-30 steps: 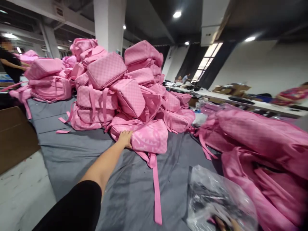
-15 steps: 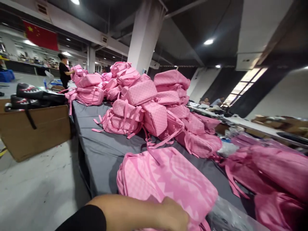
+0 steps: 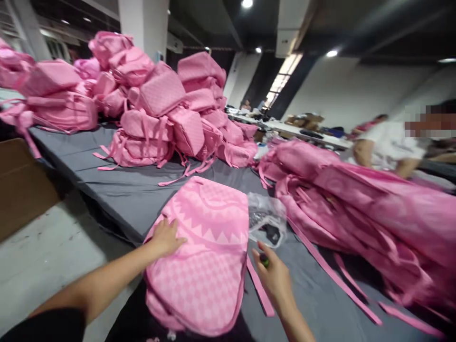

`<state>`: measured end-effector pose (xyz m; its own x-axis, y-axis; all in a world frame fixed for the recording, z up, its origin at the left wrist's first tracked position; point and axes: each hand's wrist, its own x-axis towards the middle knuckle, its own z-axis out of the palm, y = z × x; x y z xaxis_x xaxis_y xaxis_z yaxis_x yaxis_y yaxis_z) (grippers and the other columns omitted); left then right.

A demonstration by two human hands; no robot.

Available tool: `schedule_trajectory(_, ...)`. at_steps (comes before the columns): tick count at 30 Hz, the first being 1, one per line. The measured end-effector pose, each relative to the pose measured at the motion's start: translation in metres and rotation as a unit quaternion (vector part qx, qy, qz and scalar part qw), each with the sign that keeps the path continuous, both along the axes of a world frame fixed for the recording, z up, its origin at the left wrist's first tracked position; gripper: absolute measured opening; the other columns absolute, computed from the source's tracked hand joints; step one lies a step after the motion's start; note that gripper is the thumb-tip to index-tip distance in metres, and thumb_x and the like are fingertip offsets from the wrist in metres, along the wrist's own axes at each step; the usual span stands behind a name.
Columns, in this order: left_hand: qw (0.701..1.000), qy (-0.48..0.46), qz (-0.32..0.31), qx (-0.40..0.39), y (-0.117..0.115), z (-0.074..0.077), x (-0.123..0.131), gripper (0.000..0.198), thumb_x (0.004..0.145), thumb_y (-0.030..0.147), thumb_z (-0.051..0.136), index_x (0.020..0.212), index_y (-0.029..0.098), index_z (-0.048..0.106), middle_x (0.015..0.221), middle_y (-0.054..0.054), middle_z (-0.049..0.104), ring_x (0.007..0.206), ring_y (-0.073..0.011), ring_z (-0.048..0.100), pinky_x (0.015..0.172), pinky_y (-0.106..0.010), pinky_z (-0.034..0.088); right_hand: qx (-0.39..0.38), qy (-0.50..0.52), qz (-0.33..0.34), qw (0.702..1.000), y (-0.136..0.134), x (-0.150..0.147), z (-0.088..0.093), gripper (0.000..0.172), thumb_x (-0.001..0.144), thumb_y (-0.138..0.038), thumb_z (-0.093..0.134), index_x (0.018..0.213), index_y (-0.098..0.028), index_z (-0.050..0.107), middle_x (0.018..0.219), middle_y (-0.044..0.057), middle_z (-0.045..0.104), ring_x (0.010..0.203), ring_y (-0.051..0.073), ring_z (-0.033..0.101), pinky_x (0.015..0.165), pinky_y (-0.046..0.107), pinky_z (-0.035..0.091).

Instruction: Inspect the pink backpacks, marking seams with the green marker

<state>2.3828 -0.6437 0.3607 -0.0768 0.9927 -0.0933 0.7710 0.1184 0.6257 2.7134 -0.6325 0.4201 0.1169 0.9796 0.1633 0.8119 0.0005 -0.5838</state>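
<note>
A pink backpack [image 3: 203,237] with a zigzag-tooth pattern and a checkered lower panel lies front side up at the near edge of the grey-covered table [image 3: 124,190]. My left hand [image 3: 167,239] rests on its left side, fingers spread over the fabric. Just right of the backpack is my right hand [image 3: 273,275], its fingers curled around a small black-and-green object [image 3: 264,259] whose kind is mostly hidden. A pink strap hangs out between the backpack and that hand. Beyond the right fingertips lies a clear plastic bag [image 3: 260,209] with something dark at it.
Pink backpacks [image 3: 160,90] are heaped at the far side, and more pink bags [image 3: 356,204] lie along the right with loose straps. A cardboard box [image 3: 24,185] stands on the floor at left. Another person [image 3: 388,147] in white is beyond the right-hand pile.
My view has swung to the right. The near backpack now lies turned with its checkered panel toward me. One arm reached across it before; now both hands show, one on each side.
</note>
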Motion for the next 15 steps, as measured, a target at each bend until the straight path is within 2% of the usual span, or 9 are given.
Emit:
schedule_trajectory(2, 1.0, 0.009, -0.013, -0.021, -0.035, -0.011, -0.005, 0.078, 0.084, 0.053, 0.058, 0.148, 0.012, 0.038, 0.153, -0.026, 0.035, 0.146, -0.0437, 0.026, 0.115, -0.058, 0.028, -0.049, 0.062, -0.014, 0.997, -0.005, -0.013, 0.003, 0.067, 0.069, -0.063, 0.058, 0.12, -0.02, 0.066, 0.127, 0.014, 0.063, 0.118, 0.035, 0.056, 0.096, 0.043, 0.045)
schedule_trajectory(4, 0.999, 0.002, 0.01, -0.046, -0.058, -0.022, -0.013, 0.092, 0.084, 0.059, 0.053, 0.155, 0.01, 0.019, 0.161, -0.025, 0.018, 0.15, -0.0403, 0.016, 0.117, -0.057, 0.026, -0.11, 0.125, -0.042, 0.985, -0.013, -0.015, 0.0, 0.065, 0.065, -0.065, 0.063, 0.111, -0.02, 0.068, 0.115, 0.014, 0.067, 0.11, 0.033, 0.059, 0.085, 0.038, 0.05)
schedule_trajectory(5, 0.998, -0.006, 0.027, -0.057, -0.064, -0.028, -0.017, 0.098, 0.084, 0.062, 0.051, 0.157, 0.01, 0.01, 0.162, -0.024, 0.012, 0.151, -0.0382, 0.014, 0.118, -0.056, 0.026, -0.14, 0.151, -0.054, 0.977, -0.019, -0.014, -0.004, 0.063, 0.063, -0.068, 0.064, 0.103, -0.018, 0.069, 0.103, 0.014, 0.068, 0.099, 0.031, 0.062, 0.073, 0.035, 0.051)
schedule_trajectory(7, 0.995, -0.024, 0.061, -0.076, -0.069, -0.039, -0.023, 0.106, 0.081, 0.07, 0.05, 0.158, 0.014, 0.001, 0.164, -0.022, 0.007, 0.152, -0.0367, 0.014, 0.116, -0.056, 0.029, -0.205, 0.203, -0.067, 0.955, -0.033, -0.01, -0.021, 0.061, 0.061, -0.073, 0.064, 0.083, -0.017, 0.067, 0.077, 0.011, 0.065, 0.068, 0.024, 0.062, 0.05, 0.028, 0.044)
schedule_trajectory(9, 0.99, -0.045, 0.092, -0.094, -0.067, -0.051, -0.027, 0.107, 0.08, 0.074, 0.048, 0.158, 0.019, 0.0, 0.164, -0.02, 0.006, 0.151, -0.0389, 0.015, 0.114, -0.06, 0.031, -0.258, 0.256, -0.067, 0.929, -0.047, -0.011, -0.042, 0.061, 0.058, -0.078, 0.064, 0.07, -0.018, 0.06, 0.06, 0.005, 0.056, 0.048, 0.016, 0.05, 0.039, 0.025, 0.036)
schedule_trajectory(12, 0.984, -0.102, 0.124, -0.083, -0.063, -0.066, -0.031, 0.113, 0.075, 0.072, 0.055, 0.158, 0.014, 0.004, 0.163, -0.021, 0.011, 0.151, -0.0385, 0.015, 0.117, -0.058, 0.028, -0.269, 0.314, -0.056, 0.909, -0.058, -0.02, -0.063, 0.065, 0.06, -0.085, 0.06, 0.067, -0.021, 0.054, 0.053, -0.001, 0.046, 0.041, 0.011, 0.041, 0.036, 0.021, 0.032)
schedule_trajectory(14, 0.977, -0.169, 0.13, -0.029, -0.065, -0.071, -0.028, 0.116, 0.072, 0.069, 0.059, 0.157, 0.009, 0.007, 0.162, -0.02, 0.018, 0.151, -0.0344, 0.018, 0.122, -0.051, 0.025, -0.239, 0.345, -0.045, 0.907, -0.058, -0.023, -0.055, 0.063, 0.063, -0.084, 0.062, 0.075, -0.022, 0.058, 0.051, -0.003, 0.045, 0.039, 0.01, 0.038, 0.034, 0.02, 0.029)
schedule_trajectory(15, 0.967, -0.216, 0.136, 0.001, -0.066, -0.07, -0.022, 0.115, 0.071, 0.068, 0.06, 0.156, 0.009, 0.009, 0.162, -0.018, 0.02, 0.151, -0.0324, 0.02, 0.123, -0.048, 0.024, -0.213, 0.351, -0.035, 0.911, -0.055, -0.022, -0.043, 0.062, 0.063, -0.082, 0.065, 0.081, -0.023, 0.061, 0.051, -0.003, 0.047, 0.038, 0.011, 0.04, 0.034, 0.021, 0.031)
